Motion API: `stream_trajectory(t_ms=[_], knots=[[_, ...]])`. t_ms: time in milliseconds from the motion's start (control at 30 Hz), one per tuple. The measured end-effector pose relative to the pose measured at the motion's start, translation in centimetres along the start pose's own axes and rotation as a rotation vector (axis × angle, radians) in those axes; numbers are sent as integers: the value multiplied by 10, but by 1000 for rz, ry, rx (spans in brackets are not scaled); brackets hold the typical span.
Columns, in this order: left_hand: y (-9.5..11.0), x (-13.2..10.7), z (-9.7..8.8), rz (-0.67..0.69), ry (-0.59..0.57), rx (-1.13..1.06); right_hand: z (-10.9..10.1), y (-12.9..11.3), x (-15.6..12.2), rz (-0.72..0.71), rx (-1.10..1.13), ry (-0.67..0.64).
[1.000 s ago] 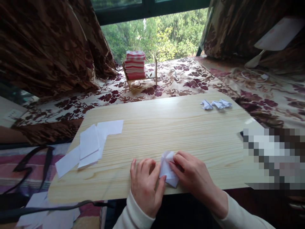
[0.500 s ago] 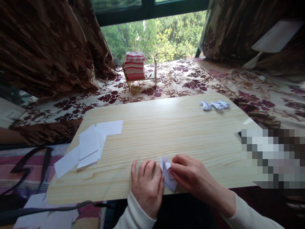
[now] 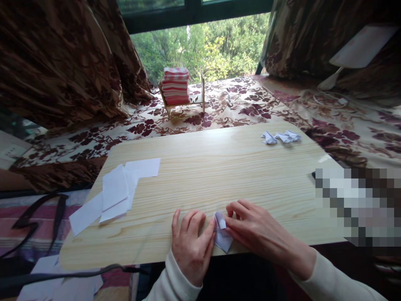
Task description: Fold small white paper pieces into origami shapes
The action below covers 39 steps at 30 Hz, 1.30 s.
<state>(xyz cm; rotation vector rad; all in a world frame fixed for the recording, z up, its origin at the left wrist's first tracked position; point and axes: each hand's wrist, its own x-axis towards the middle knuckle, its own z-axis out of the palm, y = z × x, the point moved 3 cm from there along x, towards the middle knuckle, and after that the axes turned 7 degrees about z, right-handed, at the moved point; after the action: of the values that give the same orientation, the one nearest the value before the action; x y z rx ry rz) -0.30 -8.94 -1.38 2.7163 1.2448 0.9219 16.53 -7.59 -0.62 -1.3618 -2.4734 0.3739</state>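
A small piece of white paper [image 3: 223, 241], partly folded, lies at the front edge of the wooden table. Its upper end curls over toward me. My left hand [image 3: 190, 244] rests on the table to its left, thumb and index finger pressed on the paper's left edge and the other fingers bent on the wood. From the right, my right hand [image 3: 250, 225] pinches the curled flap between thumb and fingers. Several small folded paper shapes [image 3: 282, 137] sit at the table's far right corner. Loose white paper sheets [image 3: 115, 188] overlap on the left side.
The pale wooden table [image 3: 188, 167] stands before a window with patterned curtains [image 3: 56, 58]. Behind it, a small rack holds folded pink-and-white cloths [image 3: 176, 85]. A white lamp [image 3: 360, 48] stands far right. More paper [image 3: 59, 288] and a black strap [image 3: 59, 221] lie lower left.
The paper's upper end has been bent further down toward me, so its curl is tighter. My right hand has shifted slightly with it; my left hand stays nearly in place.
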Motion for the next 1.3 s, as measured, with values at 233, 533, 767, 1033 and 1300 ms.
stream_trajectory(t_ms=[233,533,767,1033,1300], knots=[[-4,-1,2,5,-9,-40,-4,0,2,-18,-30,-60],[-2,1,1,32,-9,-53,-1,0,4,-6,-8,-80],[9,-9,-2,39,28,-83,0,-3,4,11,-26,-81],[17,-26,-6,79,41,-99,-4,-2,5,46,-2,-137],[22,-31,4,151,13,-25,-4,-3,4,57,1,-128]])
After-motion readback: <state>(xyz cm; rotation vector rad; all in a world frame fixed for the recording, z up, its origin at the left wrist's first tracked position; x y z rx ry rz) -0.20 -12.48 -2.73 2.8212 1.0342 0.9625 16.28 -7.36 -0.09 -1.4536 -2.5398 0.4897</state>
